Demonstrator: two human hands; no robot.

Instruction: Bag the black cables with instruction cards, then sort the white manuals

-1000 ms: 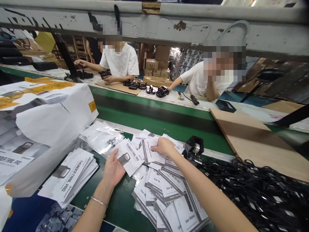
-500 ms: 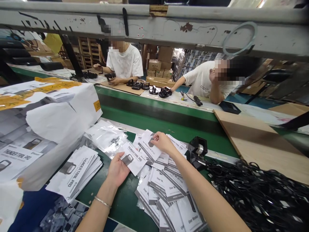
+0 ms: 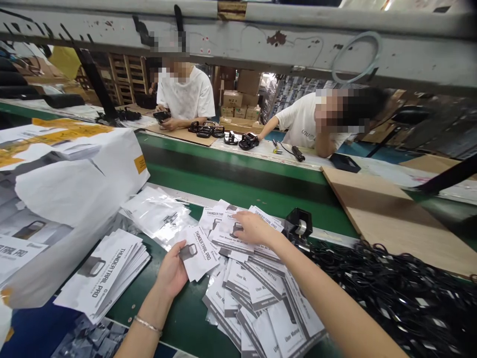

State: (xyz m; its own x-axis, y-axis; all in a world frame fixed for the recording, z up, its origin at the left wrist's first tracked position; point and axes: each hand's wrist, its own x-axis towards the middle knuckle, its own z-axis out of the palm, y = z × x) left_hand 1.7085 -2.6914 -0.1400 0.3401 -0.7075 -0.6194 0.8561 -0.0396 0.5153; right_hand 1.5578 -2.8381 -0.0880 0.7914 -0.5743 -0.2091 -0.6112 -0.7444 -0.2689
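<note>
My left hand (image 3: 172, 272) grips a few white user manuals (image 3: 196, 251) printed "THUNDER TRAIL PRO", thumb on top and fingers beneath. To its right, my right hand (image 3: 255, 228) rests over the pile, thumb and fingers apart, touching a user manual (image 3: 233, 242) that lies on top. Below and around it spreads a loose heap of overlapping manuals (image 3: 257, 286), many with a grey band. Left of my left hand sits a neater stack of manuals (image 3: 102, 271). Clear plastic bags (image 3: 158, 214) lie just beyond my left hand.
A torn white paper package (image 3: 78, 184) stands at the left. On the right lie a tangle of black cables (image 3: 387, 303), a black tape dispenser (image 3: 298, 223) and a wooden board (image 3: 391, 214). Across the green belt (image 3: 223, 171), two people sit beside black devices (image 3: 208, 129). A beam crosses overhead.
My right hand has lowered a manual onto the heap, and its fingers have spread. My left hand keeps its manuals. The whole view has shifted slightly.
</note>
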